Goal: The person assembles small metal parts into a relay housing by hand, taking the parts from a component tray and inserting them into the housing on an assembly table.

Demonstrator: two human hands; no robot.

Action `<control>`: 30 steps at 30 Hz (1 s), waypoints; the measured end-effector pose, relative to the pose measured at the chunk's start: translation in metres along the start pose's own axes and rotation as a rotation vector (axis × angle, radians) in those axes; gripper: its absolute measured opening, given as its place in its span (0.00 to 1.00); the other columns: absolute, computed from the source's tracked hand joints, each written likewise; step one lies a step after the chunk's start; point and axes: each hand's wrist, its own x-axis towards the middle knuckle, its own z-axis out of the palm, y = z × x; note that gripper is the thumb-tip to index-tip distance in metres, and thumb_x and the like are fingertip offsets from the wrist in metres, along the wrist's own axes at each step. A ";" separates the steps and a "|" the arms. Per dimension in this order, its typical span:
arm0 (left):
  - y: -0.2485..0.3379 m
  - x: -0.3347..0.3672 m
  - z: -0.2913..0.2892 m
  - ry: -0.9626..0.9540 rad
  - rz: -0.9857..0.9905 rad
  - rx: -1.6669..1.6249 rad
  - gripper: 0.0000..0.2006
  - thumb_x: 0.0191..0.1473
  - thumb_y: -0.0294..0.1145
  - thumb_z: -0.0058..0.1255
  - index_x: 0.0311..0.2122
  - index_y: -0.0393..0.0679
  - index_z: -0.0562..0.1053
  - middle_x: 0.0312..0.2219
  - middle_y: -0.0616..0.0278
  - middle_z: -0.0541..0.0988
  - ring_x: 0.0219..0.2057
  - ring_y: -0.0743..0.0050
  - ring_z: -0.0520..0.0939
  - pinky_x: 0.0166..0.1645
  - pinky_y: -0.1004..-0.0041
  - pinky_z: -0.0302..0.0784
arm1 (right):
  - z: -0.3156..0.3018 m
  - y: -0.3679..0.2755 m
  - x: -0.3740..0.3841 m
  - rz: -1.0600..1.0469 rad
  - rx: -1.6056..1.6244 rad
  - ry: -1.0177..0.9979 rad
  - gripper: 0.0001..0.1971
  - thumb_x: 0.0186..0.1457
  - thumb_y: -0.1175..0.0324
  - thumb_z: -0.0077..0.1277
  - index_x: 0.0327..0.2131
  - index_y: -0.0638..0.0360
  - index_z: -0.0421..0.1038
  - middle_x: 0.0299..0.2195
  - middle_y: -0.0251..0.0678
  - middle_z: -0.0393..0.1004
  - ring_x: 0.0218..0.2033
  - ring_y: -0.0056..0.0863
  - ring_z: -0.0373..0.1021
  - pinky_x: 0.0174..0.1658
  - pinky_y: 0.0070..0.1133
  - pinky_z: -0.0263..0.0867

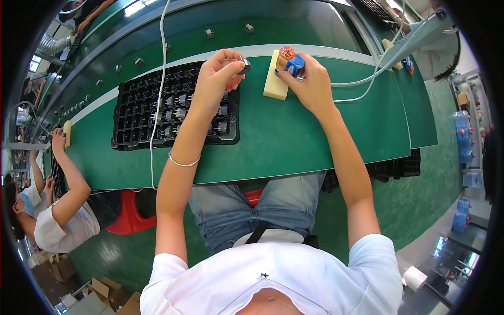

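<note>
My left hand (216, 73) is raised over the right end of a black compartment tray (122, 118), its fingers pinching a small dark component with thin metal pins (244, 66). In the tray sit several similar dark, pinned parts (180, 113), mostly in its right half. To the right, my right hand (314, 84) closes around a small blue object with a clear orange top (294, 62); its exact kind I cannot make out. That object is held over a pale yellow block (275, 86), which lies on the green tabletop (273, 142). The two hands are apart.
A white cable (161, 68) hangs across the tray, and white tubes (357, 84) run to the right of my hand. Beyond the table's pale edge, small parts (209, 33) stand on a green conveyor belt (231, 18). Co-workers sit at the left (68, 220) and far right.
</note>
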 end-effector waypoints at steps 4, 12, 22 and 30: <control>-0.003 0.001 0.002 0.010 0.007 -0.016 0.07 0.55 0.33 0.53 0.36 0.42 0.73 0.23 0.70 0.75 0.21 0.88 0.70 0.25 0.85 0.59 | 0.004 0.009 0.000 -0.075 -0.052 0.052 0.21 0.47 0.60 0.64 0.41 0.65 0.74 0.32 0.40 0.75 0.30 0.32 0.72 0.36 0.25 0.69; -0.008 0.002 0.002 -0.007 0.020 -0.025 0.07 0.56 0.32 0.52 0.37 0.41 0.74 0.23 0.68 0.76 0.20 0.87 0.70 0.25 0.84 0.60 | 0.000 0.014 0.010 -0.097 -0.097 0.082 0.22 0.45 0.57 0.64 0.40 0.63 0.75 0.31 0.41 0.75 0.29 0.34 0.71 0.35 0.27 0.68; -0.011 0.005 -0.001 0.024 -0.024 -0.142 0.07 0.57 0.33 0.51 0.37 0.42 0.74 0.23 0.66 0.77 0.19 0.86 0.71 0.25 0.84 0.62 | 0.000 0.007 0.006 -0.057 -0.093 0.001 0.22 0.44 0.56 0.65 0.36 0.64 0.75 0.28 0.40 0.74 0.26 0.35 0.70 0.32 0.27 0.67; -0.009 0.005 -0.001 -0.004 -0.045 -0.191 0.08 0.58 0.32 0.46 0.37 0.41 0.74 0.23 0.66 0.76 0.19 0.85 0.71 0.26 0.83 0.64 | 0.000 0.009 0.009 -0.029 -0.081 0.009 0.22 0.44 0.56 0.65 0.35 0.65 0.75 0.28 0.41 0.74 0.27 0.36 0.70 0.34 0.28 0.67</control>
